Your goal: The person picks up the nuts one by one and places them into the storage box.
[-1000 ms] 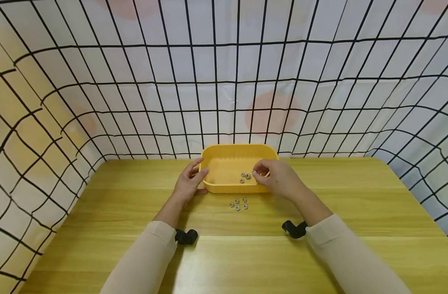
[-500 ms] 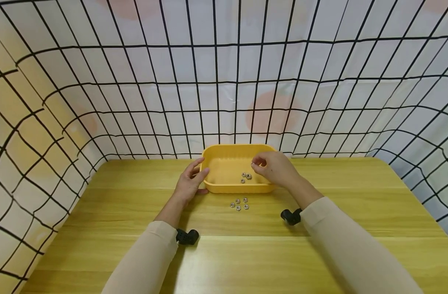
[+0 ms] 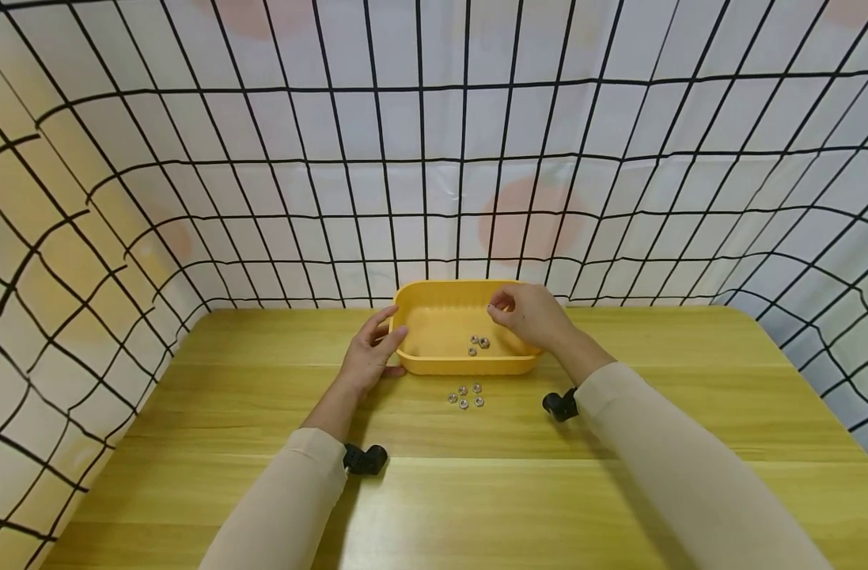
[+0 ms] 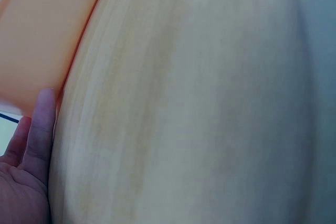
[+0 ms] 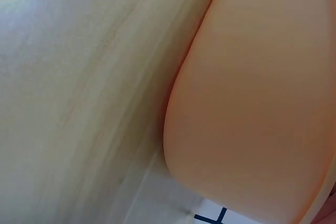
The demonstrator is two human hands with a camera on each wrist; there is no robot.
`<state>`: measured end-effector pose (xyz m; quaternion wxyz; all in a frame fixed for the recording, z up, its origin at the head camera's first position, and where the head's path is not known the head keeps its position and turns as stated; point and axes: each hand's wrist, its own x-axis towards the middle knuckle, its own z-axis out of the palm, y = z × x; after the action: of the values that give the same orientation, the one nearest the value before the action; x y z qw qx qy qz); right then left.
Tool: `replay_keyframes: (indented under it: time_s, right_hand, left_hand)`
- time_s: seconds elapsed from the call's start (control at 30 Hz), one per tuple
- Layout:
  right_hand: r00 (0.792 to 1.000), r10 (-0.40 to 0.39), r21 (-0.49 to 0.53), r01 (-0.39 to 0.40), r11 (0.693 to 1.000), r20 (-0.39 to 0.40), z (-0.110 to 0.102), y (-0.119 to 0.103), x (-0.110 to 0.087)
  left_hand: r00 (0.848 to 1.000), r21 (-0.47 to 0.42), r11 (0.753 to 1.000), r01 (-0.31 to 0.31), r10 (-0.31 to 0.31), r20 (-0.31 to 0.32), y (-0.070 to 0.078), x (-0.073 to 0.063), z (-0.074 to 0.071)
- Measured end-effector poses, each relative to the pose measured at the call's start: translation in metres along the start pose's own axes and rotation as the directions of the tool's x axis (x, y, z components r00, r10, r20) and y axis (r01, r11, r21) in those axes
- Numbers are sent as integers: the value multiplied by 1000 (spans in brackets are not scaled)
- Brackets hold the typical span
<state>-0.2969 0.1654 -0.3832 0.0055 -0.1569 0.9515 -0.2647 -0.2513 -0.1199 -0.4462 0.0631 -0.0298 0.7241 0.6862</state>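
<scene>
A yellow plastic tray (image 3: 469, 366) stands at the back of the wooden table. My left hand (image 3: 365, 358) holds its left end, thumb over the rim and fingers along the outer wall; in the left wrist view, fingers (image 4: 38, 140) lie against that wall. Over the tray's right part, my right hand (image 3: 529, 315) pinches a small metal nut (image 3: 490, 307) between thumb and forefinger, mostly hidden by the fingertips. Beneath and left of it, a few hex nuts (image 3: 484, 343) lie on the tray floor. Several more nuts (image 3: 464, 404) are grouped on the table before the tray.
Behind the tray rises a black wire grid (image 3: 422, 214) with a pale patterned sheet behind it, and it continues along both sides. The wooden table (image 3: 462, 507) stretches toward me. Small black devices (image 3: 365, 460) sit at both wrists.
My right hand has risen and moved back over the tray with the nut in its fingertips. The left hand keeps its hold, and the visible nuts in the tray and on the table stay put.
</scene>
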Motion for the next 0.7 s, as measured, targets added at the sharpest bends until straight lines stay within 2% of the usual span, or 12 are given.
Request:
replay_keyframes:
  time_s: [0.7]
  right_hand:
    - [998, 36, 23, -35, 999, -43, 8, 3, 9]
  left_hand:
    - [1000, -8, 1000, 17, -17, 5, -1, 3, 0]
